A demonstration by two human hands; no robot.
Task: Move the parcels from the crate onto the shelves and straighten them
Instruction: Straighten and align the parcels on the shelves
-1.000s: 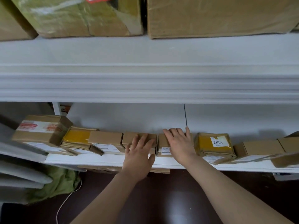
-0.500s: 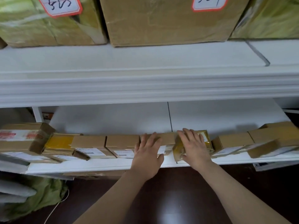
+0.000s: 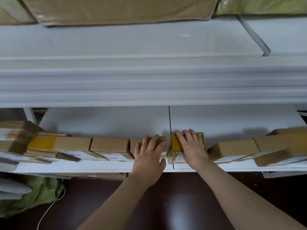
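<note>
A row of cardboard parcels lines the front of the white lower shelf (image 3: 99,166). My left hand (image 3: 147,156) lies flat, fingers spread, on top of a small brown parcel (image 3: 133,145) in the middle of the row. Right beside it stands a parcel wrapped in yellow tape (image 3: 176,146), tilted up on its edge. My right hand (image 3: 193,150) covers its top, fingers curled over the far edge. More brown parcels (image 3: 109,145) (image 3: 73,144) continue to the left, and others (image 3: 235,146) (image 3: 282,140) to the right. No crate is in view.
A flat yellow-taped parcel (image 3: 42,142) and a bigger box (image 3: 15,138) sit at the left end. The upper shelf (image 3: 132,40) carries large cartons (image 3: 116,9). A green cloth (image 3: 33,193) and a white cable (image 3: 48,211) lie on the dark floor below left.
My right hand moved from the brown parcel to the yellow-taped parcel, tipped it up and drew it left against the brown one. My left hand moved right onto that brown parcel.
</note>
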